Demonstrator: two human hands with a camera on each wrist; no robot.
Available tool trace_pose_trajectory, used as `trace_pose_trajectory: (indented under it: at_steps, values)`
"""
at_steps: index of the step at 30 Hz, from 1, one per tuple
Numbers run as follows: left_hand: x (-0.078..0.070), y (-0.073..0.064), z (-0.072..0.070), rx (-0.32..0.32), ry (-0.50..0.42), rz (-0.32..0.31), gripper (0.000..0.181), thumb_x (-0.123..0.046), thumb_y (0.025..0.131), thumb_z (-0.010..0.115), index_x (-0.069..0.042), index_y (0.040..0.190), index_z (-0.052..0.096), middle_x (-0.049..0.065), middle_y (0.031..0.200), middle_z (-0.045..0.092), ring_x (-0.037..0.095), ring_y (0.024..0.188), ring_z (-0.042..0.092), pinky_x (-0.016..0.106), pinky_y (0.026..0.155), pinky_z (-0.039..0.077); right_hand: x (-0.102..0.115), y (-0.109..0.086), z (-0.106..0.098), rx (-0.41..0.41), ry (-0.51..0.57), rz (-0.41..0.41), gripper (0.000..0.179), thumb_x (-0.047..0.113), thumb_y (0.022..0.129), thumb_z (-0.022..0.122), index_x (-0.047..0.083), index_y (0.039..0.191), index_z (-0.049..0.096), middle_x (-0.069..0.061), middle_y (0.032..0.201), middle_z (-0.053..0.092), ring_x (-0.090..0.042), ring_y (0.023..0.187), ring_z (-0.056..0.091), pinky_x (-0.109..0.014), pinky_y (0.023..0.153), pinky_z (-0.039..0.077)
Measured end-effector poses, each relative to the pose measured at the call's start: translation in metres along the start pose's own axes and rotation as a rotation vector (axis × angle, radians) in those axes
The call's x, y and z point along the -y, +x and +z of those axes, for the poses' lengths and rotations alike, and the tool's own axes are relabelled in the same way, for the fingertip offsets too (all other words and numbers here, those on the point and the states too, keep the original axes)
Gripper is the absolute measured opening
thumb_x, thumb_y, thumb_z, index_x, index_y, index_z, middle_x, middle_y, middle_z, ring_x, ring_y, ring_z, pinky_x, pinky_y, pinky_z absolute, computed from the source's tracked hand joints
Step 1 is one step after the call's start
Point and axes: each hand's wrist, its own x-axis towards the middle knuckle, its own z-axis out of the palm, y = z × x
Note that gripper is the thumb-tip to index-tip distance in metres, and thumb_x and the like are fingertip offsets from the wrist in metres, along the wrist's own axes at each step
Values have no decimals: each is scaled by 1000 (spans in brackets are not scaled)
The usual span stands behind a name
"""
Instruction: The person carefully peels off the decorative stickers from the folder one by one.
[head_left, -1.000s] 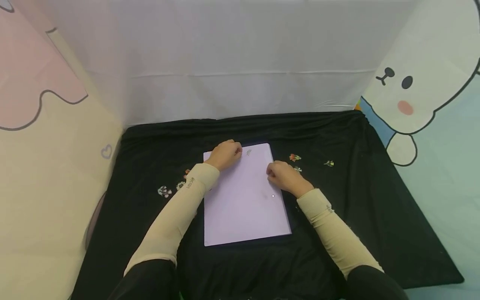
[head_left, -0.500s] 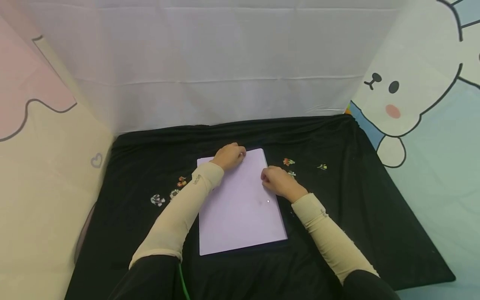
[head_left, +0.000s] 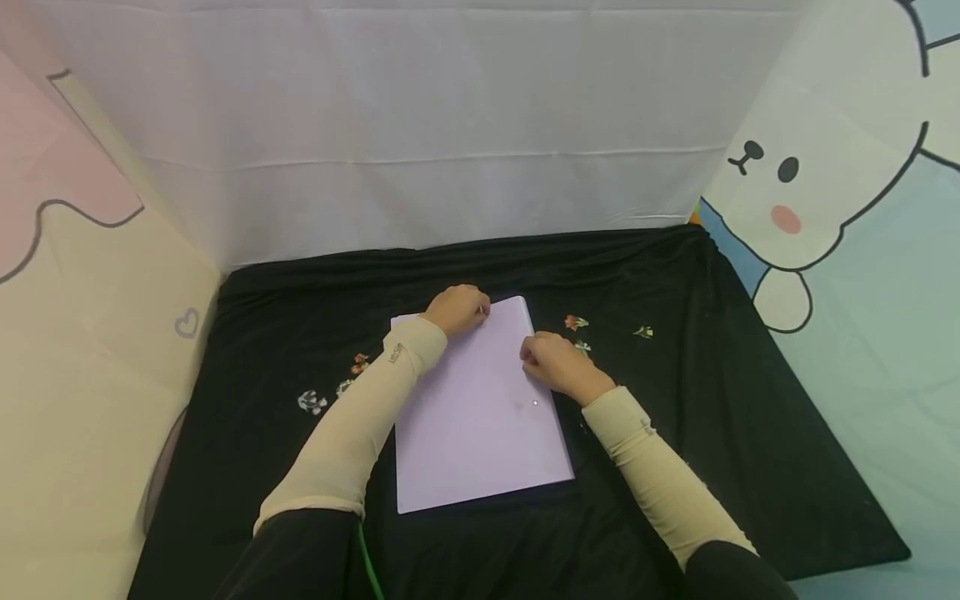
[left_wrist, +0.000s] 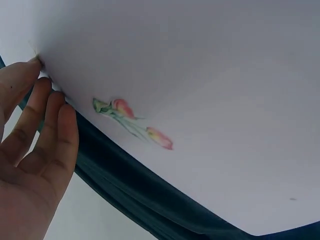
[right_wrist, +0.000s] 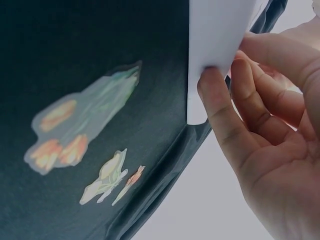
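A pale lilac sheet (head_left: 480, 433) with rounded corners lies on the black cloth. My left hand (head_left: 457, 310) is at its far edge; thumb and fingertips come together there around a tiny thin piece (left_wrist: 35, 51), mostly hidden, of which only a fine yellowish tip shows. Beside these fingers a flat tulip sticker (left_wrist: 131, 121), with reddish-pink blooms, lies on the sheet. My right hand (head_left: 564, 365) rests at the sheet's right side. In the right wrist view its index fingertip (right_wrist: 212, 75) touches the sheet near the edge, with the thumb apart from it.
Right of the sheet lie an orange tulip sticker (head_left: 576, 322), a white flower sticker (head_left: 582, 347) and a yellow one (head_left: 644, 332). On the left are orange (head_left: 360, 363) and white (head_left: 311, 402) flower stickers. A white cloth wall (head_left: 450, 200) stands behind the black cloth (head_left: 720, 450).
My left hand has shifted a little to the right along the sheet's far edge, covering most of the sticker there. The right hand stays in place; the head view has turned slightly.
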Motion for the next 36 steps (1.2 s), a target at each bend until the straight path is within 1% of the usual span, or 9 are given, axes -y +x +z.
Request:
trace_pose_trajectory:
  at_steps: [4,10,15,17,20,24,27,32,36]
  values:
    - [2,3,-2,41,-10,-16,10,-13,96,68,-13,103,76,2,104,70,18,92,59,34,88,50,0,0,1,-7,6,-24,6,3,87,72,0,92,69,-10,85,66,-23,81,63,-36,74,54]
    - [4,7,-2,112,-18,-15,8,-14,97,67,-10,101,72,4,99,66,19,91,57,34,87,48,0,1,3,-4,10,-22,6,2,87,71,0,92,69,-10,85,66,-23,80,63,-36,74,54]
    - [13,10,6,161,-46,-31,12,-15,99,59,-8,101,68,4,94,63,20,90,55,35,87,47,2,1,2,1,14,-22,5,1,86,70,-1,91,69,-10,85,66,-22,80,63,-36,74,54]
    - [16,11,10,160,-63,-35,14,-16,100,56,-8,101,67,4,93,62,20,89,55,35,86,47,2,1,2,-2,15,-30,5,1,86,70,-1,91,69,-10,84,66,-22,79,62,-36,73,54]
    - [17,11,11,124,-79,-18,14,-19,101,54,-9,102,64,4,93,59,20,88,54,34,83,48,0,2,1,-9,15,-36,6,1,86,71,0,91,69,-10,84,66,-23,79,63,-36,73,54]
    - [14,10,7,76,-107,14,11,-19,101,58,-10,105,65,3,96,59,18,88,55,32,81,49,-2,3,-3,-1,29,-26,7,2,86,73,0,91,68,-10,85,66,-23,80,63,-36,73,54]
    - [14,11,7,62,-129,33,10,-18,99,63,-12,106,68,2,98,59,17,88,55,30,80,49,-2,3,-4,9,35,-17,7,2,86,73,0,91,68,-10,85,65,-22,80,63,-35,73,54]
    - [15,14,9,76,-117,45,10,-17,98,64,-12,104,70,2,96,60,17,87,56,30,79,50,-3,2,-3,22,36,-3,7,3,87,72,0,92,68,-9,86,65,-22,80,62,-35,73,53]
    - [14,17,13,119,-74,20,14,-19,102,56,-8,105,65,5,96,60,20,89,56,35,83,49,-4,3,-1,24,35,2,7,3,87,72,1,92,68,-9,85,65,-21,79,62,-35,73,53]
